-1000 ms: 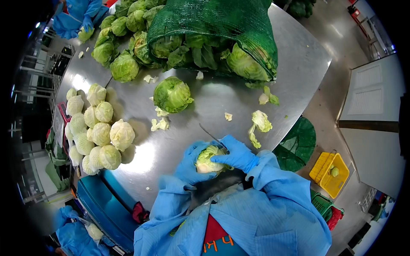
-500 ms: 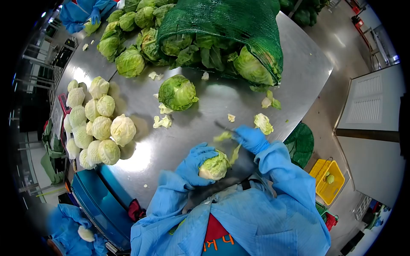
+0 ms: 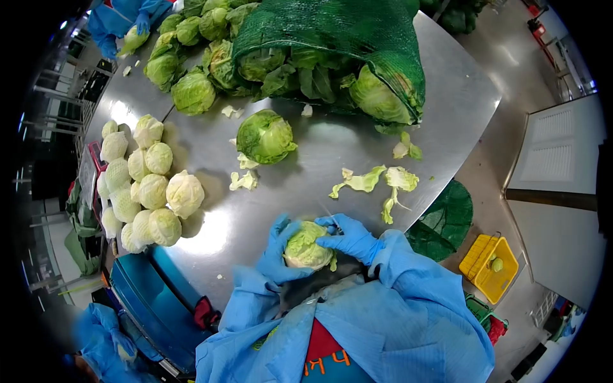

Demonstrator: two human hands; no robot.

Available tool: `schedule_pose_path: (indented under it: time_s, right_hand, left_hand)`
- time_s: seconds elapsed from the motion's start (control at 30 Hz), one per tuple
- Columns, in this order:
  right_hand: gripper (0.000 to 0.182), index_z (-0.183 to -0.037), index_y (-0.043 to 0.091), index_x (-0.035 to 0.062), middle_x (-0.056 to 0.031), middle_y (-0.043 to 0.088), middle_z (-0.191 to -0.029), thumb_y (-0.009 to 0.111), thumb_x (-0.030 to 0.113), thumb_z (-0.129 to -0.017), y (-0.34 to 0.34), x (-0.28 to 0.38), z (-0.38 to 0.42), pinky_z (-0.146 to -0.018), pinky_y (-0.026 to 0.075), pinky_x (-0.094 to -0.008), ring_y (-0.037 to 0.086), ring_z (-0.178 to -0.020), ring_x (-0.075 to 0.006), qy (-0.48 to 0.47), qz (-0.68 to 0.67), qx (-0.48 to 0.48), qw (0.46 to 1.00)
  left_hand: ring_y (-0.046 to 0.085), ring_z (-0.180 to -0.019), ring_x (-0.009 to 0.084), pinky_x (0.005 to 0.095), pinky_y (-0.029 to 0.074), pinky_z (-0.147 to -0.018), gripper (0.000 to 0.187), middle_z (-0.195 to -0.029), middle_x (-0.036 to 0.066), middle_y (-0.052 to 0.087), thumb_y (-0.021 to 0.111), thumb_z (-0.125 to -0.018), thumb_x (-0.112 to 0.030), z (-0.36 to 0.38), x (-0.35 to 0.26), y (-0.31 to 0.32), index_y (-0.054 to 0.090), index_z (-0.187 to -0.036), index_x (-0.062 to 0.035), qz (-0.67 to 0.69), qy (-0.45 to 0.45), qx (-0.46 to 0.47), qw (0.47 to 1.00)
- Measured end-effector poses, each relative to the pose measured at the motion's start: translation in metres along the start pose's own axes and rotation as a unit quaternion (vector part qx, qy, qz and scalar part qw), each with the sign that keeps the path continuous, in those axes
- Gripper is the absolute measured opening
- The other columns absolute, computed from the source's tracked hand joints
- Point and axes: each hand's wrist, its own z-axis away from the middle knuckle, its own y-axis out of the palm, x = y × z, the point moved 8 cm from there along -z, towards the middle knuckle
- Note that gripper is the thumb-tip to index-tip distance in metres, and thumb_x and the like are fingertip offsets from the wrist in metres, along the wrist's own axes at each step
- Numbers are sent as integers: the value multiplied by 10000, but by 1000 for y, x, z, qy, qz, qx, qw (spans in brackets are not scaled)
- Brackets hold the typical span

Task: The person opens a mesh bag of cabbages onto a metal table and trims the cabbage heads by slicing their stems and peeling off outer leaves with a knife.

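Note:
My left hand (image 3: 276,252), in a blue glove, is wrapped round the left side of a trimmed cabbage (image 3: 306,246) held close to my body. On its other side my right hand (image 3: 352,239), gloved too, has its fingers curled with the thumb at the cabbage. A thin knife (image 3: 324,209) shows faintly by the right fingertips; its handle is hidden in the glove. Stripped leaves (image 3: 365,181) lie on the steel table (image 3: 319,169) beyond my right hand. An untrimmed green cabbage (image 3: 265,137) rests farther forward.
Pale trimmed cabbages (image 3: 153,191), several in white foam nets, are grouped at left. A green mesh sack (image 3: 332,38) of cabbages lies at the back. A blue bin (image 3: 153,306) stands at lower left, a yellow crate (image 3: 488,268) at right. Co-workers (image 3: 105,25) are at the edges.
The leaf strips in my right hand have been dropped on the table at right. That hand has come back left and down to the cabbage, which my left hand has shifted slightly left.

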Motion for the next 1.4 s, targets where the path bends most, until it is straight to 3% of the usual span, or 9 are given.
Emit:
schedule_pose_path:
  time_s: [0.17,0.33,0.47,0.7,0.8,0.87,0.93,1.23,1.4]
  right_hand:
    - [498,-1261,551,89,-49,615,-926,703,296,-834,-4,9,-1,-706,504,-298,596,-788,-160,-172,147,-16,974]
    - [488,-1299,516,201,-60,577,-853,622,232,-823,-15,30,13,-561,498,-391,603,-692,-284,-274,488,-74,825]
    - [416,-1220,558,130,-100,579,-844,611,134,-807,-73,14,-4,-583,482,-373,591,-669,-308,-248,398,-190,863]
    - [307,-1166,629,109,-92,615,-945,645,144,-861,-182,74,68,-709,485,-306,576,-783,-208,-178,238,-553,778]
    - [445,-1293,560,128,-93,596,-1088,624,113,-853,-149,42,50,-780,490,-307,590,-914,-227,40,158,-325,931]
    - [520,-1351,513,159,-114,558,-1176,611,105,-843,-90,60,38,-823,491,-311,592,-996,-241,-246,150,-93,953]
    - [558,-1362,499,182,-113,554,-1192,609,102,-821,-48,69,26,-860,489,-319,593,-1041,-262,-238,167,-7,957]
    - [302,-1116,606,155,-42,604,-1071,641,146,-817,-37,51,26,-706,503,-326,619,-847,-273,-225,256,17,940]
    - [154,-941,618,85,-44,611,-820,684,111,-805,-32,99,48,-665,456,-290,575,-723,-161,-230,33,169,958]
  left_hand:
    - [442,-1261,303,429,379,-1055,1076,-1385,172,392,908,-548,-190,31,56,19,298,-1419,-20,257,-193,-183,929]
    - [463,-1243,261,402,378,-1059,1076,-1332,155,457,914,-537,-171,26,40,24,284,-1390,15,340,-198,-125,911]
    - [478,-1238,259,403,388,-1053,1068,-1340,140,476,908,-527,-131,31,28,22,313,-1404,-4,252,-120,-87,956]
    - [470,-1210,343,427,379,-1040,1116,-1316,197,446,923,-507,-282,-2,-36,27,313,-1394,11,-73,11,-117,990]
    - [465,-1193,385,439,381,-1030,1122,-1309,215,439,917,-513,-316,-17,-26,30,309,-1395,18,-179,16,-66,982]
    - [424,-1215,404,458,361,-1040,1102,-1322,224,424,889,-544,-350,-26,-25,30,301,-1405,7,-177,12,-21,984]
    - [415,-1222,400,456,358,-1042,1106,-1327,219,415,888,-542,-363,-37,-24,31,299,-1401,8,-194,-1,22,981]
    - [395,-1252,354,428,330,-1068,1187,-1334,196,397,900,-494,-397,-44,1,30,259,-1409,4,-164,-84,60,981]
    - [366,-1260,412,466,311,-1079,1174,-1373,234,366,873,-523,-435,-51,3,26,267,-1427,5,-166,-118,61,977]
